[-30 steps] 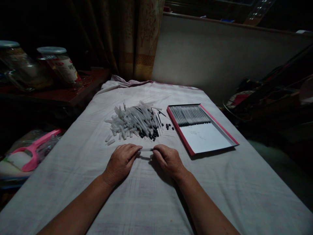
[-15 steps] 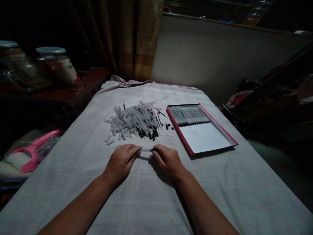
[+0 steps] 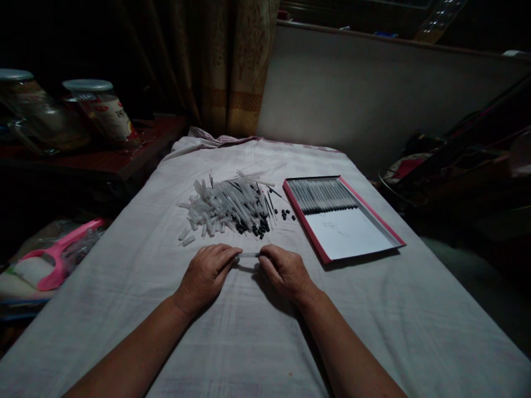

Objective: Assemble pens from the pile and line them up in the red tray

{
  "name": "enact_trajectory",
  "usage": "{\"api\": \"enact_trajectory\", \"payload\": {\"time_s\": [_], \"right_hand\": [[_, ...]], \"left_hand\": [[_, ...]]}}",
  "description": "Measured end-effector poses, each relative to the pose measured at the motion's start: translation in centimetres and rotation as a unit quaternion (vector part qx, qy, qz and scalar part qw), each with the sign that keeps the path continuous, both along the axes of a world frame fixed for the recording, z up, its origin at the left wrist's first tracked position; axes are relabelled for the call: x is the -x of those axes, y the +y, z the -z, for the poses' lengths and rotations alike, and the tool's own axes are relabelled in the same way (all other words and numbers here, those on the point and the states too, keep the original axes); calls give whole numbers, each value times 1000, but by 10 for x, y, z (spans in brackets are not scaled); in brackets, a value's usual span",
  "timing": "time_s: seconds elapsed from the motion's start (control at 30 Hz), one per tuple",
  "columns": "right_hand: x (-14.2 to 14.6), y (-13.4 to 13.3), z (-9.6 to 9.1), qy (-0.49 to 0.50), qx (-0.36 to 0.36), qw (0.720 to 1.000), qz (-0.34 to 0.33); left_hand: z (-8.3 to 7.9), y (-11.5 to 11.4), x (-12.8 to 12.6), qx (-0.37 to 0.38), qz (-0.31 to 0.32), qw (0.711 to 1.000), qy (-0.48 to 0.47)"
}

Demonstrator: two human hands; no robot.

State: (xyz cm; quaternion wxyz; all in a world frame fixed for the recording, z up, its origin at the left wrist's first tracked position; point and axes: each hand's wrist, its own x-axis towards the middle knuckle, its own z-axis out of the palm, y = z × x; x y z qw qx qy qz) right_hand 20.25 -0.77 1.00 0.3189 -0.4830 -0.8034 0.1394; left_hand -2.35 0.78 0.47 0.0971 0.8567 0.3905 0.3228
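Dim light falls on the desk (image 3: pixel 244 342). Mid-frame, the left hand (image 3: pixel 209 270) and right hand (image 3: pixel 287 272) pinch one thin pen (image 3: pixel 249 255), a grip at each end. One row of pens (image 3: pixel 326 194) looks done in the red box (image 3: pixel 322 249), right of centre; the big loose pile (image 3: pixel 226 204) still waits.

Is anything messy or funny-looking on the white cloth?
A bit! Some little black pieces lie loose between the jumbled heap and the red-edged box, which looks odd beside the tidy row of tubes. The cloth's far edge is rumpled too. I can't see anything broken or spilled.
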Motion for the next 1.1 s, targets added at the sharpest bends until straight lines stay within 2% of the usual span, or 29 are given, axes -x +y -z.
{"api": "enact_trajectory", "payload": {"time_s": [0.13, 0.37, 0.5, 0.6, 0.7, 0.77, 0.87, 0.93, 1.03, 1.1], "right_hand": [[2, 0, 1, 24, 6, 1000, 3], [6, -1, 1, 94, 67, 993, 9], [9, -1, 5, 87, 31, 996, -14], [5, 2, 6, 96, 16, 995, 5], [-2, 4, 4, 126, 23, 991, 49], [-5, 6, 2, 143, 31, 987, 72], [-5, 6, 2, 157, 44, 983, 82], [-4, 6, 2, 169, 59, 980, 82], [-3, 7, 4, 220, 99, 966, 96], [-3, 8, 5, 269, 133, 947, 110]], "left_hand": [[-1, 1, 0, 1, 5, 1000, -4], [-1, -1, -1, -2, 10, 1000, 2], [-3, 0, -1, -16, 17, 999, 27], [-11, 6, 14, -38, -45, 996, 63], [-20, 16, 38, -56, -193, 971, 128], [-24, 20, 52, -44, -255, 947, 190], [-25, 23, 62, -36, -271, 927, 256], [-24, 23, 63, -41, -265, 926, 265], [-22, 22, 58, -35, -251, 945, 209], [-21, 21, 52, 6, -241, 963, 117]]}}
